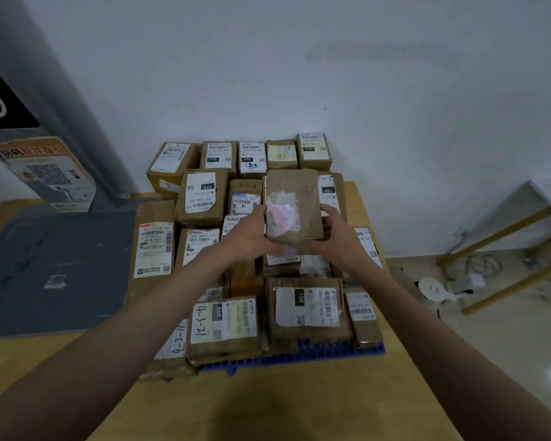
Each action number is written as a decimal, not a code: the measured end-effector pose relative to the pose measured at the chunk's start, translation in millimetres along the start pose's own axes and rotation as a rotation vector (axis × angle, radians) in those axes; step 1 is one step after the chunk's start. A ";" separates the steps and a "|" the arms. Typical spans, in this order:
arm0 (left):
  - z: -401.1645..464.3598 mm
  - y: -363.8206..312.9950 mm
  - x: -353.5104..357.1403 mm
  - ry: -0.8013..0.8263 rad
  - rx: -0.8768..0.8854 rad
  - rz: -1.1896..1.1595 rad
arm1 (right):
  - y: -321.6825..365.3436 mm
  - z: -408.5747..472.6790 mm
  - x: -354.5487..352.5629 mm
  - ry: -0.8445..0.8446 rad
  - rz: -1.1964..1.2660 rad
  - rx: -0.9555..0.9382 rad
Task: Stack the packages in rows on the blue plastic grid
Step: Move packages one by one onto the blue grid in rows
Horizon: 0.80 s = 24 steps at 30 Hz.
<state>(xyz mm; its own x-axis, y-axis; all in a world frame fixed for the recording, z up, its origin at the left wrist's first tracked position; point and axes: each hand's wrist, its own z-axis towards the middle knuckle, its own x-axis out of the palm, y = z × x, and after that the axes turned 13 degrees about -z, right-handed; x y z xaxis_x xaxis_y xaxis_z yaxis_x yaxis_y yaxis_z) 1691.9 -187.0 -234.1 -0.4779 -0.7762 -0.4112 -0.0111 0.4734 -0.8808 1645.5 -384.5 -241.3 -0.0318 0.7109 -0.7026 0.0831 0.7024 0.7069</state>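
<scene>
At frame centre, the left hand point(250, 238) and right hand point(339, 241) grip a brown package point(293, 206) (pink-smeared label) from both sides, fingers curled round its lower edges, above the packages covering the blue plastic grid point(315, 353).

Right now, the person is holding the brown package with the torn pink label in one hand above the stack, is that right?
Not quite: the head view shows both hands on it. The left hand and right hand grip the brown package from either side above the stack.
</scene>
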 end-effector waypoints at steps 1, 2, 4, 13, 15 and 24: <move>8.3 -0.2 -3.4 -0.003 0.002 0.006 | 1.5 8.7 -1.5 0.005 -0.008 -0.001; 16.7 0.0 -7.5 -0.009 0.000 0.014 | 3.9 17.7 -2.6 0.008 -0.005 -0.004; 31.6 -1.5 -16.6 -0.037 -0.007 0.021 | 9.5 35.9 -4.9 0.003 0.003 -0.021; 87.6 1.3 -46.1 -0.159 -0.005 0.085 | 19.8 105.2 3.8 0.008 0.037 -0.032; 90.7 14.0 -41.0 -0.085 -0.072 0.151 | 12.0 110.3 13.9 0.112 -0.032 -0.023; 80.5 35.7 -41.6 -0.019 -0.219 0.326 | -0.6 97.9 22.3 0.220 -0.152 0.094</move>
<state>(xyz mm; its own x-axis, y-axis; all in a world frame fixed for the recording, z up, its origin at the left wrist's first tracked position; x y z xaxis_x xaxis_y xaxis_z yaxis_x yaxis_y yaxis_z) 1782.1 -171.3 -267.3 -0.4714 -0.5770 -0.6670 -0.0496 0.7725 -0.6331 1742.3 -372.6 -265.3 -0.2656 0.5952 -0.7584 0.1521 0.8027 0.5767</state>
